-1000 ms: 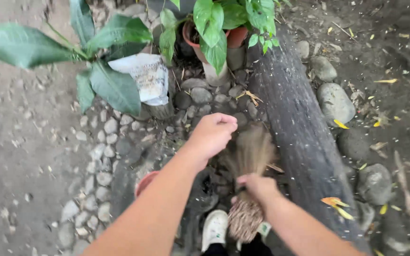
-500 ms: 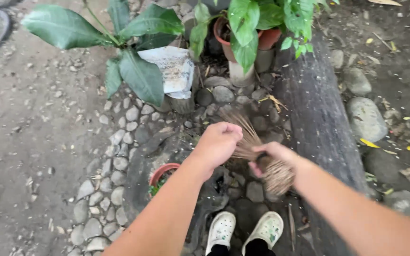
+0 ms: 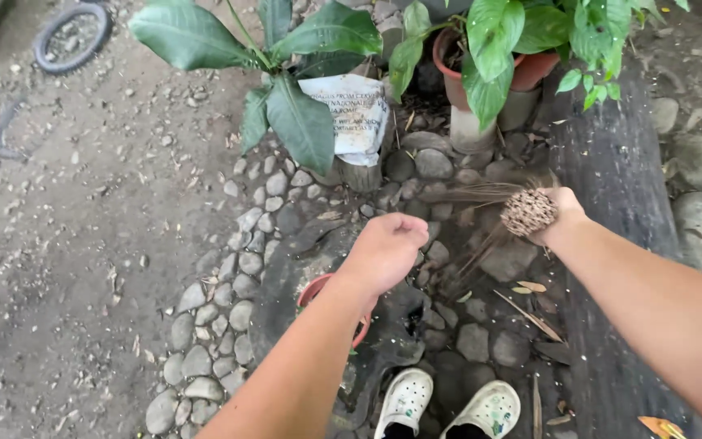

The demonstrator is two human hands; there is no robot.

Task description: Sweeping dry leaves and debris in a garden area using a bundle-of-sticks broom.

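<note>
I see my right hand [image 3: 561,213] grasping a stick broom [image 3: 527,210], bristles blurred toward nine o'clock; my left hand [image 3: 387,248] is loosely clenched, holding nothing visible.

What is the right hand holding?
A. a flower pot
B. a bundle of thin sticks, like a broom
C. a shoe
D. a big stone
B: the right hand grips a stick broom by its bundled end, its thin bristles fanning out over the stones; the left hand holds nothing.
</note>
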